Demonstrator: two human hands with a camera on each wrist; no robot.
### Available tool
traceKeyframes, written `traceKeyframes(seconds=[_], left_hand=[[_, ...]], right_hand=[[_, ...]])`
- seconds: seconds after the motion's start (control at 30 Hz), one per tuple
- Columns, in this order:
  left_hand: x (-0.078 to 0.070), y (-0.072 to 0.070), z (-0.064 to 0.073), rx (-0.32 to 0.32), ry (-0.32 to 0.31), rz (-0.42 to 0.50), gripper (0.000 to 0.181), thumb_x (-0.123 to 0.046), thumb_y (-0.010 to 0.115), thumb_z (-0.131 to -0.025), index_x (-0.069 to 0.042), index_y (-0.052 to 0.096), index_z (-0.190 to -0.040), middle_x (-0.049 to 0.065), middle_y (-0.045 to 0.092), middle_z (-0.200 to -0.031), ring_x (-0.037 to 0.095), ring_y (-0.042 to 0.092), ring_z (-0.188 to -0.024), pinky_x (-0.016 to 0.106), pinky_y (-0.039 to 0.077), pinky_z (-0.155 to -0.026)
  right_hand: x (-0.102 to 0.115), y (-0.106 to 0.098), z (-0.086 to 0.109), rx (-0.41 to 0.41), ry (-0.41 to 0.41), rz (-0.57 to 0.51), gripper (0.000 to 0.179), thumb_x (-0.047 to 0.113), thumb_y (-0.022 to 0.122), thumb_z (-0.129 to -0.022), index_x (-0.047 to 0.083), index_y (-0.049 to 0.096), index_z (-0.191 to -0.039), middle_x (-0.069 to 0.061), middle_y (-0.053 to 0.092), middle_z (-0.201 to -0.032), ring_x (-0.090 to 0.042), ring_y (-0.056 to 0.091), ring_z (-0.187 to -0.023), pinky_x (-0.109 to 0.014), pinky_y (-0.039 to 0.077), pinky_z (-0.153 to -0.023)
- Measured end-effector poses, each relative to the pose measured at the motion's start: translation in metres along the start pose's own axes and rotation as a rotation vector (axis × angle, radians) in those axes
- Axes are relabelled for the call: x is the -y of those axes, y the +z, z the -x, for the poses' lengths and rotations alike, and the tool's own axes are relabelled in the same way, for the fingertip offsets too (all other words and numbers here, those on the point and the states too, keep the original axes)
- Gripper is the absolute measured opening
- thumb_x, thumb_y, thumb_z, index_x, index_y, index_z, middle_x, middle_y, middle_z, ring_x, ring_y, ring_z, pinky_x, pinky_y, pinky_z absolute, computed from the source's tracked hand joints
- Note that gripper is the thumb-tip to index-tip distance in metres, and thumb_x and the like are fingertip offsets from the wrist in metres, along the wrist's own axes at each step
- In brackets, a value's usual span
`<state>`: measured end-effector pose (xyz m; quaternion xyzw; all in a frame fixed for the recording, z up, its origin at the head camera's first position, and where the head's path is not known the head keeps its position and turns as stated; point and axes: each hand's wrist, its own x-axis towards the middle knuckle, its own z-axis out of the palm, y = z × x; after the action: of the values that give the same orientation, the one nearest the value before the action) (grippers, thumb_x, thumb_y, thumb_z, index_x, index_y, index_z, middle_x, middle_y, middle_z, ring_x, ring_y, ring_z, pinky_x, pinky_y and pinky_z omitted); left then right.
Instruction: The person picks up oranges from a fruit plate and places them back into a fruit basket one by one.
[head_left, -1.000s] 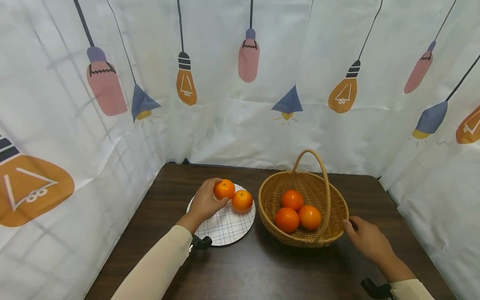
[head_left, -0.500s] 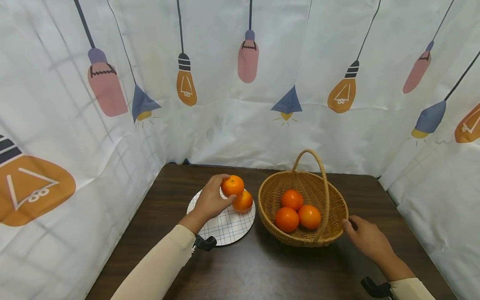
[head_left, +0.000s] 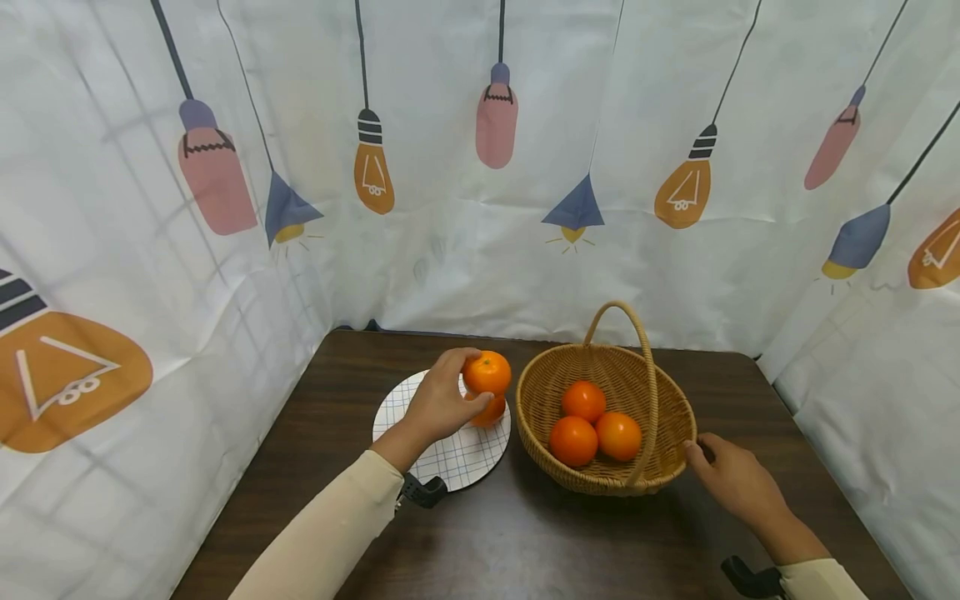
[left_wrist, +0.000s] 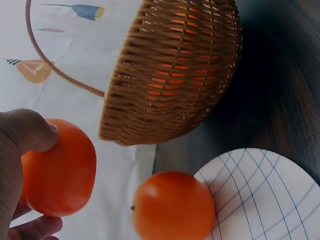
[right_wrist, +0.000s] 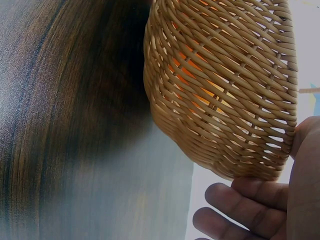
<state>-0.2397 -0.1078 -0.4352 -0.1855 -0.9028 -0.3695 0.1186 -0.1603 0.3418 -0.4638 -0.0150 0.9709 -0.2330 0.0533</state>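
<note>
My left hand (head_left: 438,400) holds an orange (head_left: 487,373) between thumb and fingers, raised over the right side of a round white checked plate (head_left: 453,462). A second orange (head_left: 493,412) lies on that plate, partly hidden behind the held one. In the left wrist view the thumb presses on the upper side of the held orange (left_wrist: 62,167). To the right stands a wicker basket (head_left: 551,379) with a tall arched handle and 3 oranges (head_left: 585,402) inside. My right hand (head_left: 738,479) pinches the basket's right rim, fingers against the outer weave (right_wrist: 225,100).
Everything stands on a dark brown wooden table (head_left: 495,550). Behind it and at both sides hangs a white cloth (head_left: 457,275) printed with lamps and bulbs. The basket handle (head_left: 651,400) arches over the basket's right half.
My left hand has lifted the orange off the plate and moved it right toward the basket, above the second orange. My right hand has stayed at the basket rim.
</note>
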Motion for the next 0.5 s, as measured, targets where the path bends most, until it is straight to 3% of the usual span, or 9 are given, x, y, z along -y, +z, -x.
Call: traceKeyframes(seconds=[0.5], left_hand=[[-0.021, 0.006, -0.002, 0.012, 0.017, 0.053, 0.065, -0.031, 0.084, -0.085, -0.014, 0.053, -0.140, 0.007, 0.053, -0.138, 0.024, 0.058, -0.118, 0.047, 0.050, -0.097]], right_hand=[[0.002, -0.004, 0.001, 0.019, 0.030, -0.006, 0.075, 0.058, 0.042, -0.105, -0.008, 0.053, -0.139, -0.017, 0.071, -0.110, -0.028, 0.069, -0.088, -0.050, 0.056, -0.066]])
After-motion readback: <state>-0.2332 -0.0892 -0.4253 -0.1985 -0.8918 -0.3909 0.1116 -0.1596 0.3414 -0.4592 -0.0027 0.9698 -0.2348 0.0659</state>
